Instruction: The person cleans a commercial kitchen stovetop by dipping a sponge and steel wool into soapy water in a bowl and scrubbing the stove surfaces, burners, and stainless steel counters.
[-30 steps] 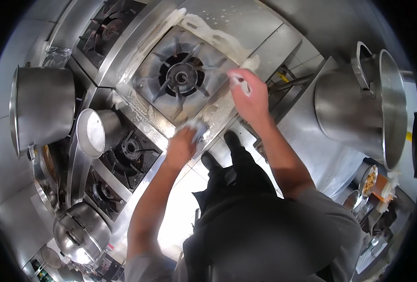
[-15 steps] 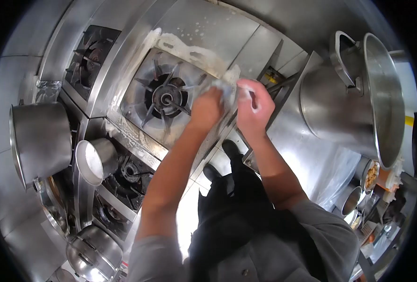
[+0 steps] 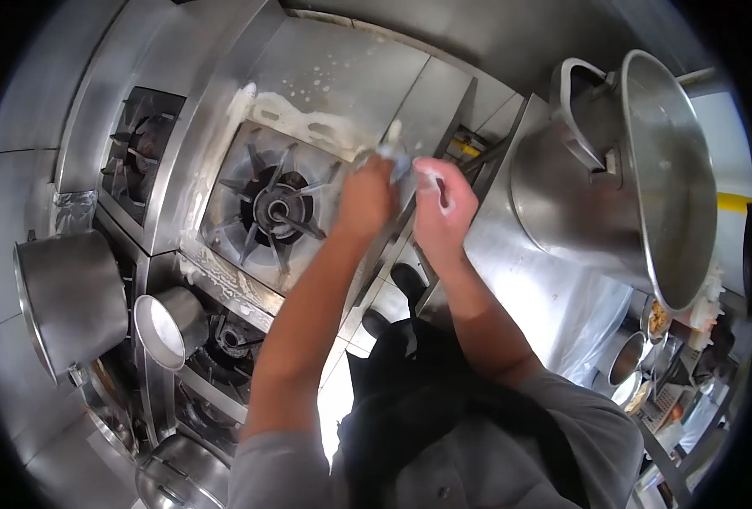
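My left hand (image 3: 367, 199) is closed around a blurred grey-blue scrubbing pad (image 3: 400, 166) at the right edge of the stove top. White suds (image 3: 325, 127) lie in a band along the steel beside the burner (image 3: 277, 208). Close by on the right, my right hand (image 3: 445, 204) is curled into a loose fist with foam on its thumb and fingers. A dark hollow shows inside that fist, and I see nothing held in it. The fist hangs over the gap between the stove and the steel counter (image 3: 512, 271).
A large steel pot (image 3: 571, 199) stands on the right counter. To the left are another big pot (image 3: 75, 293), a small pot (image 3: 185, 322) with white contents and a second burner (image 3: 143, 157). A lidded pot (image 3: 181, 475) sits at lower left.
The camera view has shifted, so the stove appears lower and further left. My left hand has moved with the pad along the stove's right edge toward the back. My right hand remains curled beside it.
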Demonstrator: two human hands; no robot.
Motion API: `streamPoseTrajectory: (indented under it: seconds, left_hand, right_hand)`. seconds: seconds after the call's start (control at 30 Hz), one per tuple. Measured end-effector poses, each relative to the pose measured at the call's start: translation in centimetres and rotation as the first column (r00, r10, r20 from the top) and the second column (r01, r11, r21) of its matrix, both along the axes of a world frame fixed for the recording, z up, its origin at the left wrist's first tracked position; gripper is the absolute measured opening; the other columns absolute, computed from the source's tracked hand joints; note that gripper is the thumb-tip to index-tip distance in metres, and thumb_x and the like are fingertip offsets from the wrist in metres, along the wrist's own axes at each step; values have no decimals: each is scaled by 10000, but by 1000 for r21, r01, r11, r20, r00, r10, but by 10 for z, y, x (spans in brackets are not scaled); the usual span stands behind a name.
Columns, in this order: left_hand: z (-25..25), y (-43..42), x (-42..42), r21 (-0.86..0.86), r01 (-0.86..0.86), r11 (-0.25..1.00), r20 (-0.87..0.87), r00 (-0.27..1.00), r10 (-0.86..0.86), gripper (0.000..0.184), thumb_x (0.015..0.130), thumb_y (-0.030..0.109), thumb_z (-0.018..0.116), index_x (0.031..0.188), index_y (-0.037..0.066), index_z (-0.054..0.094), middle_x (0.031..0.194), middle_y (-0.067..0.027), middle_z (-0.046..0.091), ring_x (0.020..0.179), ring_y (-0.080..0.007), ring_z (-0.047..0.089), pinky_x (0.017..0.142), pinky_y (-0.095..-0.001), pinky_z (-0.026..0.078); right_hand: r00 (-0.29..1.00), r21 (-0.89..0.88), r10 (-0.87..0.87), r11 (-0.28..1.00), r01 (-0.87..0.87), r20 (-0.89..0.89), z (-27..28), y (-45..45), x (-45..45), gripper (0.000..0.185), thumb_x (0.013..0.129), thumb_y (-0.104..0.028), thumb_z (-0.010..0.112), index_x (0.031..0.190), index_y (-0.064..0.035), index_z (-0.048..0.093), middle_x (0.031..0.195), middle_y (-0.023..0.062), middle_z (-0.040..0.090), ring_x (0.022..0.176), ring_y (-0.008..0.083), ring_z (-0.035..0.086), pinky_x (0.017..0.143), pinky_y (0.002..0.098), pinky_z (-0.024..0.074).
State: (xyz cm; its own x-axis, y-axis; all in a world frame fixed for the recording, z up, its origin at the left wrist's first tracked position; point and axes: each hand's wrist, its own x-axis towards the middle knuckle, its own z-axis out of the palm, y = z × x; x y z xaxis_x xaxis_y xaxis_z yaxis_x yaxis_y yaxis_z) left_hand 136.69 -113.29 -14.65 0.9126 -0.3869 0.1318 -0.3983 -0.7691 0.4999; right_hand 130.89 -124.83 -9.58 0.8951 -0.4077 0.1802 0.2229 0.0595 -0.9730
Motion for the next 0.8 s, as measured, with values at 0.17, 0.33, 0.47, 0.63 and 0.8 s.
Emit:
streamPoseTrajectory:
  seconds: [0.17,0.33,0.47,0.63,0.8]
  left_hand:
    - [23,33,-30,-100,-39,994,-38,999,36,479,759,114,689,1220,43,580,1195,-192,587,1109,-400,570,919,-476,486]
    - [51,100,-97,-164,-74,984,-47,997,67,624,739,59,702,1335,52,516,1342,-184,542,1215,-416,515,1069,-482,366]
    - [100,140,-187,-209,-205,956,-16,978,206,430,824,76,680,1241,26,591,1171,-190,631,1089,-407,576,981,-483,443]
    - [118,175,-277,-318,-449,835,-342,876,340,271,834,34,674,1104,14,674,1022,-159,678,872,-319,631,804,-390,512]
    - [133,185,-297,-268,-710,651,-634,639,436,223,850,39,668,1070,14,692,1000,-121,696,752,-199,629,677,-317,511]
  right_hand:
    - [945,-542,274,774,-326,-177,-7,11,27,357,827,-102,602,1164,11,623,1057,211,658,993,346,632,889,404,478]
    - [828,-871,355,69,-486,-434,-17,26,44,592,823,-260,639,1353,-38,495,1096,205,664,1108,356,607,1127,460,306]
    - [754,-803,323,-30,-596,-572,-22,21,45,714,824,-287,664,1436,-68,370,1044,195,681,1079,342,628,1159,470,256]
    - [782,-831,358,29,-555,-510,-44,32,95,588,814,-283,687,1311,-96,434,956,196,687,966,364,654,1071,505,319]
    - [784,-904,534,81,-420,-316,-60,115,223,497,840,-296,671,1263,-122,474,952,186,693,947,377,648,1022,509,339]
